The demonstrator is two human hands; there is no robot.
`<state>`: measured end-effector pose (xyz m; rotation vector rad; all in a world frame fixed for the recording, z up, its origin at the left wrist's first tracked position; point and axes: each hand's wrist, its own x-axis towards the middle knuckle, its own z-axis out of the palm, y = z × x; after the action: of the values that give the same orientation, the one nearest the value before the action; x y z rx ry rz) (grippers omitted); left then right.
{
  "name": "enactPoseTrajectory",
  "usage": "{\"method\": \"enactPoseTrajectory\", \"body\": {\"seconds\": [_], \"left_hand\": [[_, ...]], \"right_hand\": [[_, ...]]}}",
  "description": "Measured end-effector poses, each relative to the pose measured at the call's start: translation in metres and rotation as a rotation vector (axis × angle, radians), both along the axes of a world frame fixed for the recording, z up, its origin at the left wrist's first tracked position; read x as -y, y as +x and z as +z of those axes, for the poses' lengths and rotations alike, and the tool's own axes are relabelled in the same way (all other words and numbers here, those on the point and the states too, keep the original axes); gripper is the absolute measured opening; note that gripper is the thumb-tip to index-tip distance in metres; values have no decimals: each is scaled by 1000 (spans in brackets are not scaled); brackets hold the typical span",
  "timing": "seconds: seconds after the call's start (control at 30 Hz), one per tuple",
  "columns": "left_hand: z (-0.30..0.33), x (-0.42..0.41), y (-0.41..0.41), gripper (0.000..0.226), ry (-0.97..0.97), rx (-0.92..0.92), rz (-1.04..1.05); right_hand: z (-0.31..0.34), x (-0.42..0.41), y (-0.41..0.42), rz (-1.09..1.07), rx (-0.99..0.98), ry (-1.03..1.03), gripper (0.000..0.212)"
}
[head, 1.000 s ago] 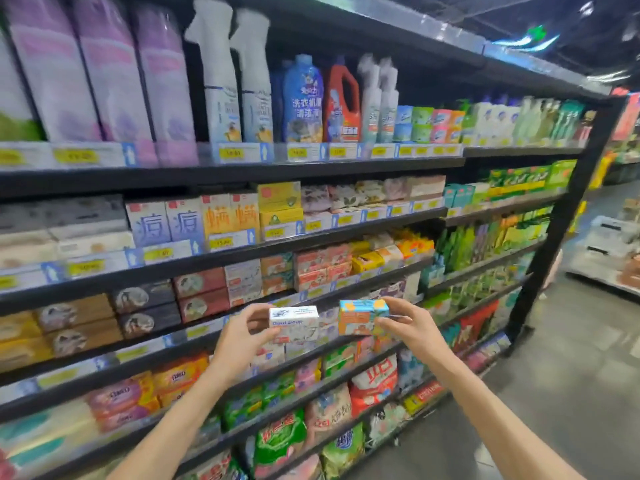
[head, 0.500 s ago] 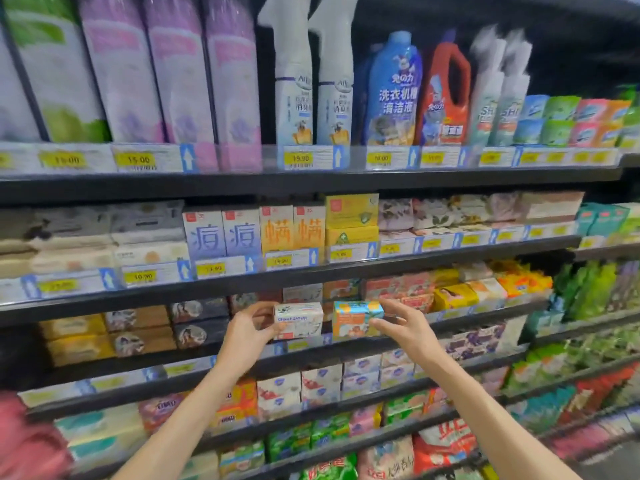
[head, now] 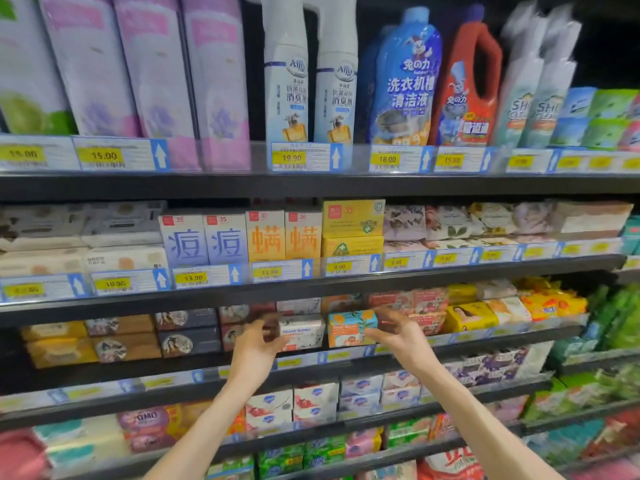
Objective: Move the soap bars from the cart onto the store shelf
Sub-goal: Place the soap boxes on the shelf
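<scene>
My left hand (head: 254, 349) grips the left end of a white goat soap box (head: 302, 332). My right hand (head: 398, 337) grips the right end of an orange and blue goat soap box (head: 350, 329). Both boxes sit side by side, upright, at the front of the third shelf (head: 104, 375), between dark portrait-print soap boxes (head: 187, 332) on the left and red soap packs (head: 424, 311) on the right. Whether the boxes rest on the shelf board is hidden by the price rail. The cart is out of view.
Above are a shelf of boxed soaps (head: 266, 239) and a top shelf of spray and detergent bottles (head: 407, 81). Below hang shelves packed with white soap boxes (head: 313, 401) and green packs. Yellow wrapped soaps (head: 469, 317) lie further right on the same shelf.
The camera has come closer to the shelf. Both hands have pushed the two soap boxes forward from in front of the rail into the third shelf.
</scene>
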<state>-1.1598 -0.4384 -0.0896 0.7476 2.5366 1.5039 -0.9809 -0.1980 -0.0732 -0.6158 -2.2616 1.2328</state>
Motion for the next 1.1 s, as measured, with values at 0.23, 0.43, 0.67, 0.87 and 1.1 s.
{"method": "enactPoseTrajectory", "body": {"seconds": [0.23,0.43,0.67,0.87,1.1], "left_hand": [[-2,-7,15,39,-122,-175,151],[-6,-10,19,28,-168,-327,179],[-10,-8,18,26,-150,-352,165],[-13,-9,16,29,-166,-361,166],[-16,-11,16,28,-184,-379,180]], "right_hand": [[-6,-1,-4,41,-4,-18,50],[-8,1,-3,51,-5,18,48],[-5,15,-3,-17,13,243,45],[-14,17,-8,-55,37,337,43],[-16,21,-10,-116,20,275,37]]}}
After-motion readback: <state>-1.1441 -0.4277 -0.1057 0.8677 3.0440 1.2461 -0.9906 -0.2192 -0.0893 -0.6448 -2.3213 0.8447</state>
